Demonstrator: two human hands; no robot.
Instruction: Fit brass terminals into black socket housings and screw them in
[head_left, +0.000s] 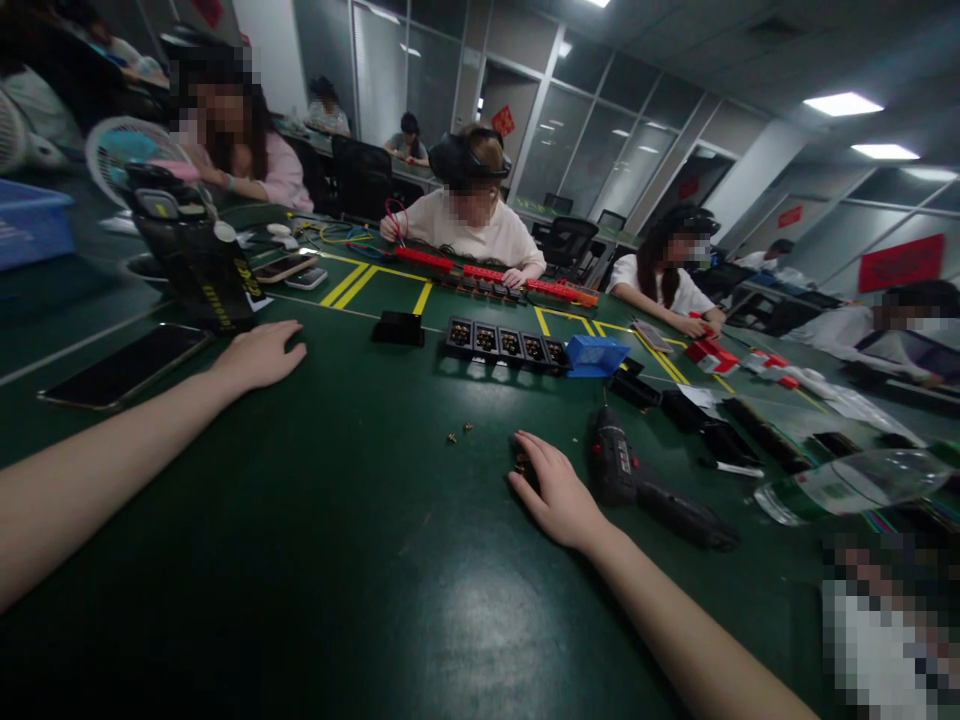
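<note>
My left hand (259, 355) lies on the green table with its fingers stretched out, between a black phone (131, 366) and a strip of black sockets (510, 345). Nothing shows in it. My right hand (559, 490) rests on the table, thumb and fingers apart. Small copper-coloured pieces (520, 462) show at the gap between them; whether the fingers touch these I cannot tell. Two more small copper-coloured pieces (460, 433) lie loose to its left. A black power screwdriver (616, 460) lies just right of this hand. The sockets hold copper-coloured parts.
A blue bin (596, 355) stands at the strip's right end, a black piece (399, 328) at its left. A black box (199, 270) stands at left. Black housings (712, 435) and a plastic bottle (855, 483) lie at right. A co-worker (476, 220) handles red strips opposite.
</note>
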